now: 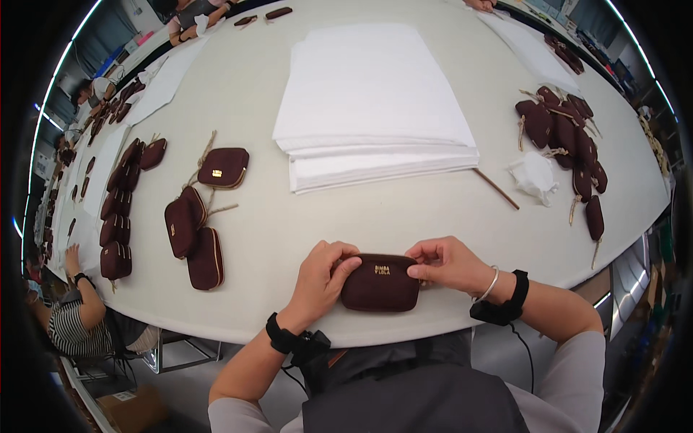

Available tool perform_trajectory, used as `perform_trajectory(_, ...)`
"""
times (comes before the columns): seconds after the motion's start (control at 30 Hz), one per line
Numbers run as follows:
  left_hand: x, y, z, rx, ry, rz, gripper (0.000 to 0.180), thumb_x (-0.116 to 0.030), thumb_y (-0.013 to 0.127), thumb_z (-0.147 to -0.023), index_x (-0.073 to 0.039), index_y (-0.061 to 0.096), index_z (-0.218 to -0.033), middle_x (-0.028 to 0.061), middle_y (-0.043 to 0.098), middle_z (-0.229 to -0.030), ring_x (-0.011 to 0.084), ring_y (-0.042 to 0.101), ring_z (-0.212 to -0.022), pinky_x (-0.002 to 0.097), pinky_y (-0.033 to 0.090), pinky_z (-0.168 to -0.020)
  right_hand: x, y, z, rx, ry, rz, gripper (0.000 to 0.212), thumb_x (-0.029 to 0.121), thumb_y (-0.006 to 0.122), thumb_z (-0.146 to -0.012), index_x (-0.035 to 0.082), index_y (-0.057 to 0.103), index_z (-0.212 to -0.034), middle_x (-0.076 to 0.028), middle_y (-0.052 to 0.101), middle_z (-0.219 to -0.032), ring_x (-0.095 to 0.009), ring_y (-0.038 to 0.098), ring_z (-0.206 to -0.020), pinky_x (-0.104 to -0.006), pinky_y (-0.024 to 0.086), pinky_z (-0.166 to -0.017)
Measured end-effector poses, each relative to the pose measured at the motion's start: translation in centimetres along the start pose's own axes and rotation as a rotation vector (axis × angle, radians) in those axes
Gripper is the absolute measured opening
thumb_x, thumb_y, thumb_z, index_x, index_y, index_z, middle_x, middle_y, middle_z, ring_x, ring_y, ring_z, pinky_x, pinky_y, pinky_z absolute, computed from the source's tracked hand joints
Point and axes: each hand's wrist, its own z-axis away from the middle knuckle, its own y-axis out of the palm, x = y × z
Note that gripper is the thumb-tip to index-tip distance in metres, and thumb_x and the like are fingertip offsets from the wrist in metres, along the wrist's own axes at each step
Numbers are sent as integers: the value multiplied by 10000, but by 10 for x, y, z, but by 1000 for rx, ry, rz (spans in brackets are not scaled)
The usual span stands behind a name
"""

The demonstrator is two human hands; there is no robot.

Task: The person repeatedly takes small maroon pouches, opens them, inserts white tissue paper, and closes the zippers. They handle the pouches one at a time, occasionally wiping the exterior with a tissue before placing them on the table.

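Between my hands, at the table's near edge, a small dark maroon pouch (380, 292) stands with gold lettering facing me and its zipper edge on top. My left hand (326, 273) pinches the pouch's upper left corner between thumb and fingers. At the upper right corner my right hand (442, 265) grips it the same way, thumb on the front face. Whether the zipper is closed cannot be made out.
Left lie several loose maroon pouches (206, 260) with cord straps, beside a stacked row (115, 260). White sheets (375, 86) are piled ahead, near a thin brown stick (496, 189). Rightward are crumpled white paper (534, 177) and a pouch heap (563, 137). A co-worker (79, 317) sits left.
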Motion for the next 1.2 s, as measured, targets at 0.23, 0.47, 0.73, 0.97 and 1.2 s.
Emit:
perform_trajectory(0.23,19,0,-2,98,-156,406,197,-202,629,-1004,-26,683,-1075,34,659,-886,91,556,-743,243,470,-708,4,-15,-11,124,-12,10,350,144,761,-924,-24,683,-1221,-54,730,-1057,-88,663,-947,-247,533,-888)
perform_trajectory(0.47,14,-5,-8,84,52,103,174,-236,623,-992,-85,682,-1054,83,604,-779,229,578,-711,349,472,-676,74,-49,-61,-132,-676,1253,209,124,738,-877,78,731,-1081,-68,747,-996,-246,698,-904,-353,555,-818)
perform_trajectory(0.73,9,-7,-11,108,122,91,172,-250,619,-994,-91,675,-1029,84,617,-778,249,600,-749,371,484,-681,155,-77,-163,-312,-869,1640,202,25,671,-851,95,675,-1040,-58,709,-988,-263,677,-880,-388,547,-705)
perform_trajectory(0.97,14,-7,-10,74,157,97,157,-248,623,-992,-103,674,-1026,75,635,-780,256,615,-768,375,499,-681,159,-70,-194,-295,-945,1847,176,-19,626,-840,101,657,-966,-49,669,-898,-252,662,-823,-367,535,-634)
perform_trajectory(1.2,10,-9,-12,89,147,116,155,-249,622,-992,-105,672,-1018,71,634,-774,258,616,-764,377,499,-677,159,-83,-205,-306,-1056,1670,210,22,622,-864,91,703,-1045,-68,677,-758,-274,661,-741,-397,523,-632)
